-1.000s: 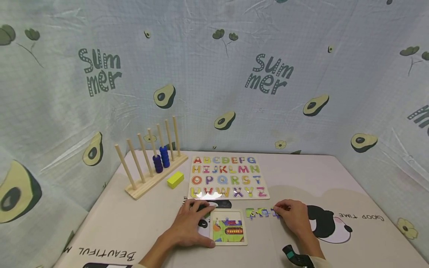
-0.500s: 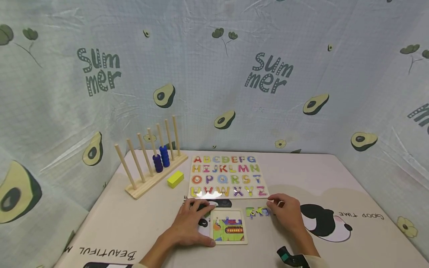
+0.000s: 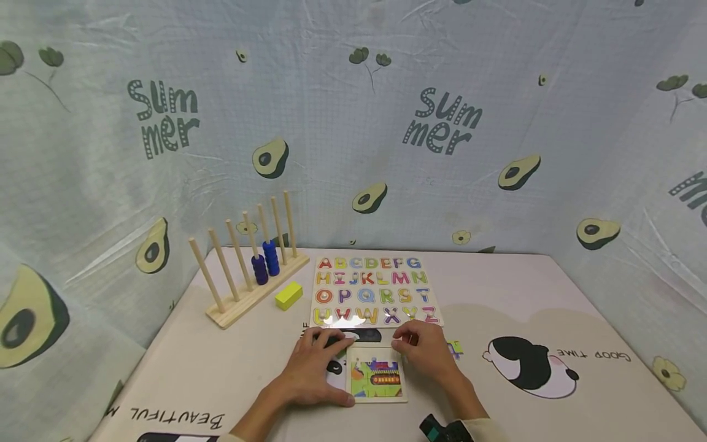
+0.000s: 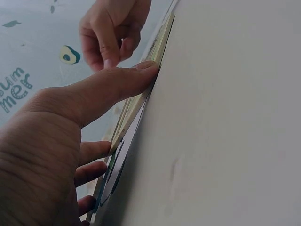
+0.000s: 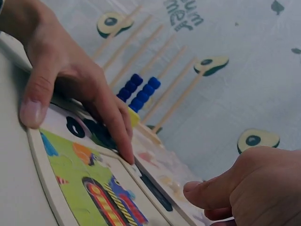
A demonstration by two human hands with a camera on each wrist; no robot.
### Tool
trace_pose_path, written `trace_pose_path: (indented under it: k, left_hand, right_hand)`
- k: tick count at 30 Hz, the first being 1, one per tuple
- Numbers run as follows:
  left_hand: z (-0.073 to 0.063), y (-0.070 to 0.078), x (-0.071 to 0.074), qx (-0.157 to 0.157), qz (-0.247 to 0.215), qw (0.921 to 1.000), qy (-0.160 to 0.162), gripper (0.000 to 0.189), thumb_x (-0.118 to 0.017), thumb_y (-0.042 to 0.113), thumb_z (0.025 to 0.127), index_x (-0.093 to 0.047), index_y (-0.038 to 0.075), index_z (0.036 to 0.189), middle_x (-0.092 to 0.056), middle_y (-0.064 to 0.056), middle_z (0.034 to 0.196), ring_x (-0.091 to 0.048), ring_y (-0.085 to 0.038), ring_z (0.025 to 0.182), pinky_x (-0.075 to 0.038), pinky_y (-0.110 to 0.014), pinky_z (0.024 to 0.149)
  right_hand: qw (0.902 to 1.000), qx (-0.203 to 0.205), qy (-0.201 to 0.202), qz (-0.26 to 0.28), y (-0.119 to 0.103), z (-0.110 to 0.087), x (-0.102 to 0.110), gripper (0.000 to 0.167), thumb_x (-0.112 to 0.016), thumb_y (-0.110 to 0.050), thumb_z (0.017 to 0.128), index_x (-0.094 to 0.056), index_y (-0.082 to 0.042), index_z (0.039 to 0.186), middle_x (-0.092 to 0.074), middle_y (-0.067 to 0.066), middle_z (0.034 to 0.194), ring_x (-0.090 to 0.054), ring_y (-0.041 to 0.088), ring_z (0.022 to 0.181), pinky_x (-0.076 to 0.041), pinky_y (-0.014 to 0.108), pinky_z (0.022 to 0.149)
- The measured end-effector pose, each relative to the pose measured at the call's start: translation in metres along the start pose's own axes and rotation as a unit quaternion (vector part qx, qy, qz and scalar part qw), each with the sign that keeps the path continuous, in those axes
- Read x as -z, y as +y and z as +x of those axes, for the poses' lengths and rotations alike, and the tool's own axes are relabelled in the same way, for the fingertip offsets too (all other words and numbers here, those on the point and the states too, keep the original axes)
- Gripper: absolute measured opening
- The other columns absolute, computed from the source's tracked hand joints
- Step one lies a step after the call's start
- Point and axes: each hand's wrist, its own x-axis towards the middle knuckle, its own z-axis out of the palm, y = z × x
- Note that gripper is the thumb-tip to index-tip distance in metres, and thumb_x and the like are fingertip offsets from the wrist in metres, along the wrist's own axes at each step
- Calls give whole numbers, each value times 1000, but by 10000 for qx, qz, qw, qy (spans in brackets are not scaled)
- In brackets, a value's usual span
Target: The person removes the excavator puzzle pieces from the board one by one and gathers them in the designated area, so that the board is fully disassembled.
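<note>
Touching the puzzle tray, left hand spreads its fingers opposite right hand, whose hold is unclear

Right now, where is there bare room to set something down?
Bare table lies right of the alphabet board, and left of the left hand, this side of the peg rack. Crowded: around the puzzle tray, with the right hand alongside.

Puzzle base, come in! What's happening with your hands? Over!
Left hand spread, touching puzzle. Right hand by far-right corner, any piece in it hidden. Puzzle unfinished, far strip bare. Alphabet board beyond, not blocking.
</note>
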Motion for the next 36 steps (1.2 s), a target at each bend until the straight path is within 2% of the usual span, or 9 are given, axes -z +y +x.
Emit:
trace_pose_path:
  k: [7,10,14,21,30,36]
  left_hand:
    - [0,0,1,16,30,10000,-31,102,-81,74,60,-55,28,147,-46,2,143,-30,-34,134,-27,-64,111]
    - [0,-1,1,20,38,10000,-56,101,-80,75,61,-54,28,147,-46,2,143,-30,-34,134,-26,-64,111]
    - [0,-1,0,9,56,10000,-44,101,-80,75,60,-55,28,146,-46,2,143,-30,-35,134,-26,-64,111]
    - [0,-1,0,6,40,10000,-39,101,-81,74,61,-55,27,146,-46,2,143,-30,-35,134,-26,-64,111]
    - [1,-4,-1,-93,110,9999,41,101,-81,75,60,-55,28,146,-46,3,143,-31,-34,134,-27,-64,111]
    - [1,-3,-1,-68,91,9999,14,102,-80,76,60,-56,27,145,-47,3,144,-30,-33,134,-28,-63,110]
  right_hand:
    - [9928,437,-1109,-116,-26,-2,-17,9,-79,-15,88,-75,-10,95,-56,-8,74,-51,9,67,-45,22,59]
    - [9870,477,-1526,-138,-34,-2,-26,14,-81,-19,86,-76,-10,96,-57,-9,72,-51,7,65,-44,23,59]
    - [9815,362,-1858,-301,-43,-5,-36,21,-84,-24,83,-77,-11,98,-56,-10,72,-51,6,66,-43,24,61]
    - [9782,244,-1959,-643,-53,-9,-42,26,-88,-26,77,-77,-14,98,-55,-8,76,-49,9,71,-41,27,65]
    - [9783,400,-1820,-902,-53,-11,-45,25,-88,-26,78,-75,-14,98,-53,-9,77,-47,9,71,-39,27,65]
    - [9718,385,-1948,-1270,-52,-11,-47,28,-85,-28,81,-66,-19,99,-48,-9,81,-47,10,72,-39,27,64]
